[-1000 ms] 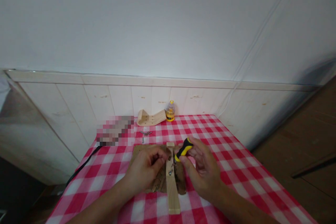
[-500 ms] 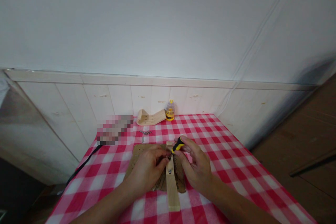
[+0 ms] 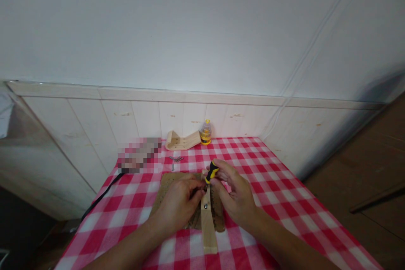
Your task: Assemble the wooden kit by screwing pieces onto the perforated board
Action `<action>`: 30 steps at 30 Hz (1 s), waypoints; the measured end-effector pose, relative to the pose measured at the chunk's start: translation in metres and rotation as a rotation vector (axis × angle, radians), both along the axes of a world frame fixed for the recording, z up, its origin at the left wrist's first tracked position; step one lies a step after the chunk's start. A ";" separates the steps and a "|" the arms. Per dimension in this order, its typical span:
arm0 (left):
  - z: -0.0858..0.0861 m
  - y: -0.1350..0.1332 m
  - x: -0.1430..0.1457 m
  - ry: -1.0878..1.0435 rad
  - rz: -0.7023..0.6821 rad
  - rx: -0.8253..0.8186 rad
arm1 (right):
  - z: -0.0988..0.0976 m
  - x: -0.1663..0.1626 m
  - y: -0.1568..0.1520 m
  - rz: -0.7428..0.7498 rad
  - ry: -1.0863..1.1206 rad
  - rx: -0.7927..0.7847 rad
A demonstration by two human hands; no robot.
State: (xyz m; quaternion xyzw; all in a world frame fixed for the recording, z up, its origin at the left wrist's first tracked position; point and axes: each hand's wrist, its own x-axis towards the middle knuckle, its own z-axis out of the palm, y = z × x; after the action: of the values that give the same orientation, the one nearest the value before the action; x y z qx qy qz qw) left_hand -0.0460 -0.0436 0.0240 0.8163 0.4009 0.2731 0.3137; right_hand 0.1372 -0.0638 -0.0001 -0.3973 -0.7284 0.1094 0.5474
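A short black-and-yellow screwdriver [image 3: 212,171] is gripped by my right hand [image 3: 237,190], its tip pointing down at a pale wooden piece [image 3: 209,232]. My left hand [image 3: 180,202] has thumb and fingers pinched at the screwdriver's lower end, by the wood; what they pinch is too small to make out. A round metal screw head [image 3: 205,206] shows in the wood, nearer to me than the tip. Under the wood lies a brown cardboard sheet [image 3: 164,185], partly covered by my left hand.
Several loose screws [image 3: 177,159] lie beyond the cardboard on the red-and-white checked tablecloth [image 3: 268,219]. A curved wooden part [image 3: 182,141] and a clear bottle-shaped container with yellow cap and base [image 3: 206,133] stand near the wall. A blurred-out object [image 3: 141,156] with a black strap lies left.
The screwdriver handle has turned and stands more upright, with my right fingers shifted slightly up and left around it. My left hand keeps its pinch. The view has shifted slightly.
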 end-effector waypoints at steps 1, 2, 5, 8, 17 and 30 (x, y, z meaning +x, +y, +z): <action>-0.001 0.000 0.000 -0.009 -0.003 -0.006 | 0.001 0.000 0.000 -0.008 -0.010 0.020; -0.002 0.000 0.000 -0.014 -0.008 -0.008 | 0.001 0.000 0.001 -0.015 -0.025 0.041; -0.003 0.000 0.000 -0.018 -0.007 -0.013 | 0.004 0.000 0.000 -0.032 -0.060 0.078; -0.001 -0.001 0.001 -0.017 0.000 -0.024 | 0.008 -0.001 -0.001 -0.040 -0.075 0.087; 0.003 -0.002 0.001 -0.003 0.016 -0.067 | 0.006 -0.001 0.000 -0.027 -0.019 0.092; -0.025 0.001 -0.009 -0.255 -0.073 -0.192 | -0.013 0.005 -0.026 0.008 0.033 0.064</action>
State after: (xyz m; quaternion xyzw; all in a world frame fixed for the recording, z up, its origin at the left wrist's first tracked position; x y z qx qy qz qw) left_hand -0.0548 -0.0427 -0.0013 0.7552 0.3521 0.3235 0.4484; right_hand 0.1418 -0.0901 -0.0128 -0.3748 -0.7239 0.0949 0.5714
